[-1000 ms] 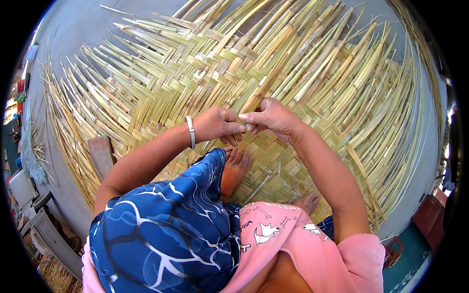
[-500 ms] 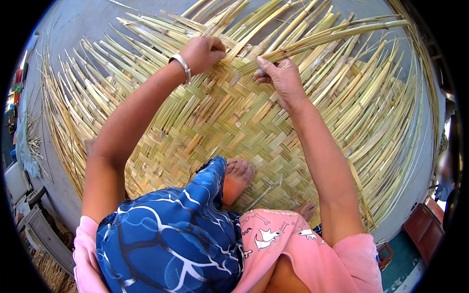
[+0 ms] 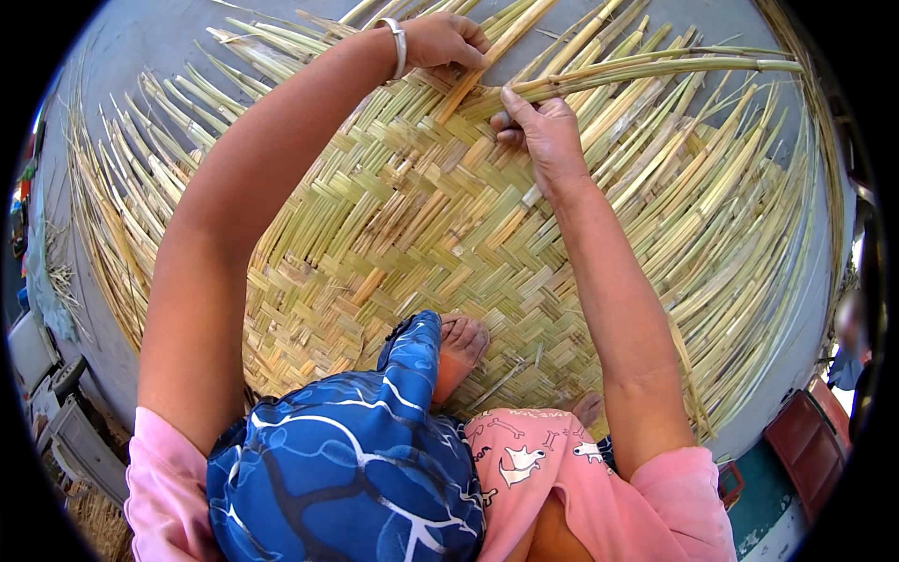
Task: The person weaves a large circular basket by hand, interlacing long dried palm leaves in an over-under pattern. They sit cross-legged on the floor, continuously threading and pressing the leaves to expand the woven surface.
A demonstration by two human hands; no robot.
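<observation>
A woven mat [image 3: 421,215] of flattened green and tan reeds lies beneath me, its herringbone weave fraying into loose reed ends at the far edge and sides. At that far edge my left hand [image 3: 445,42], with a silver bangle on its wrist, is closed on a yellowish reed strip [image 3: 510,37] that slants up and away to the right. Close by on the right, my right hand [image 3: 548,140] pinches a few long reeds [image 3: 655,67] between thumb and fingers. Those reeds stretch right across the other loose ends. Both hands are just above the last woven rows.
My bare foot [image 3: 464,342] rests on the mat. Grey floor [image 3: 103,253] surrounds the weaving. Dark red chair-like furniture [image 3: 805,445] stands at the lower right, and a grey-white cabinet-like object [image 3: 89,450] at the lower left. Long reeds [image 3: 815,122] lie along the far right.
My left hand has moved away and to the right, nearer my right hand, and now grips a yellowish reed. My right hand has shifted slightly, still pinching the long reeds.
</observation>
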